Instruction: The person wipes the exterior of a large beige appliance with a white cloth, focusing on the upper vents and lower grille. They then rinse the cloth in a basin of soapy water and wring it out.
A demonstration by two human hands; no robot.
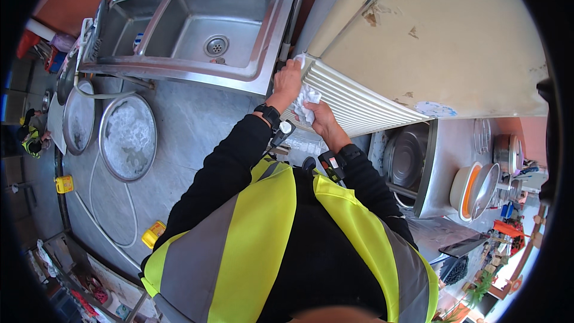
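Note:
My right hand point(323, 119) grips a crumpled white cloth point(307, 98) against the near left end of a white louvred grille point(354, 98). The grille forms the slatted front of a large cream appliance point(444, 40) with peeling marks. At the grille's upper left corner is my left hand point(288, 81), its fingers closed around a bit of white cloth point(300, 59). Whether both hands hold one cloth or two, I cannot tell. Dark bands with small devices sit on both wrists.
Left of the appliance stands a steel double sink point(258, 74). Metal basins with suds point(128, 137), a pale hose point(101, 220) and a yellow jug point(154, 233) are on the floor. To the right is a steel counter point(441, 161) with stacked bowls point(473, 190). A person point(33, 134) crouches far left.

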